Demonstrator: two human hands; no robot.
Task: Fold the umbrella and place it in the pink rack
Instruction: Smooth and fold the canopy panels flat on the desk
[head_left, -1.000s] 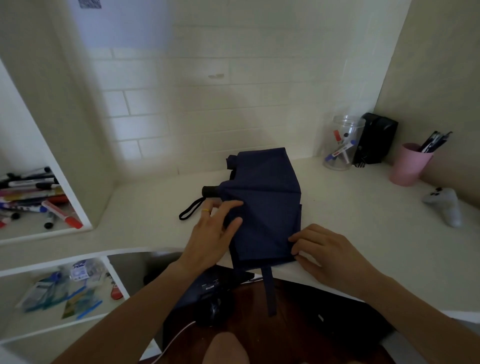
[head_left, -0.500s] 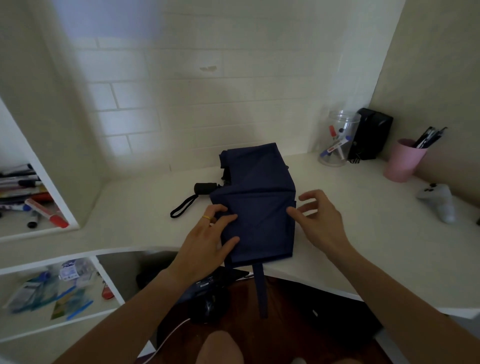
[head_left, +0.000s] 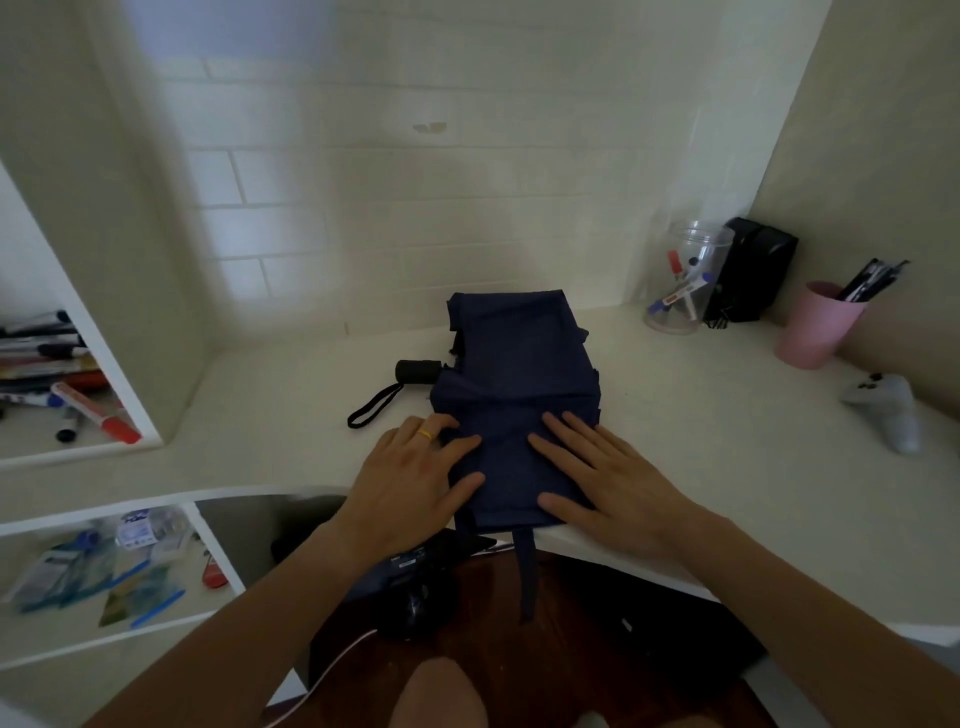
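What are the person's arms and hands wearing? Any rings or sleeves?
Both forearms are bare, with no sleeves, watch or gloves in view. The left hand wears one plain yellow ring on a finger. The right hand shows no ring or other jewellery.

arms: bare, no sleeves in view | left hand: gold ring on one finger | right hand: no rings or watch visible

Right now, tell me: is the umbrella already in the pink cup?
No, the umbrella lies flat on the desk under both hands, apart from the pink cup.
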